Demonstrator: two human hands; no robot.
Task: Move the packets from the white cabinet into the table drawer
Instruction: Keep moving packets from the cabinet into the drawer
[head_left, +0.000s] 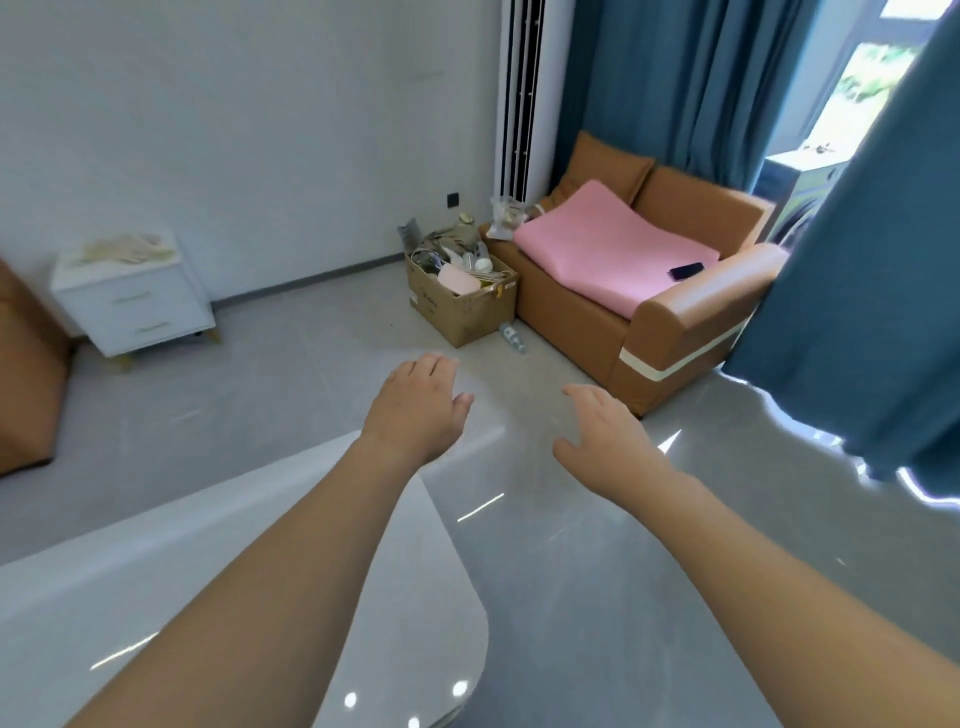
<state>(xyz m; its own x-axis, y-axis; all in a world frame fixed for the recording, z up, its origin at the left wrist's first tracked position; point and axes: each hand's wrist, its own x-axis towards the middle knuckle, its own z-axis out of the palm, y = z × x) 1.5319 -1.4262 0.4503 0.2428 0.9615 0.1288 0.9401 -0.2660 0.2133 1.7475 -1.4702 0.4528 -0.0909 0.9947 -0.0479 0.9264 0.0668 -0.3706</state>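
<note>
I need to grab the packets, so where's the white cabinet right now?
In the head view the white cabinet stands at far left against the wall, beyond both empty hands, with pale packets lying on top.

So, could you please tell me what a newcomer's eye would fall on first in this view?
Probably the two bare arms reaching forward at centre, left hand and right hand both empty with relaxed fingers. Next, the pink cushion on the tan sofa at right, beside the blue curtains. At far left stands the white cabinet, pale packets lying on top.
</note>
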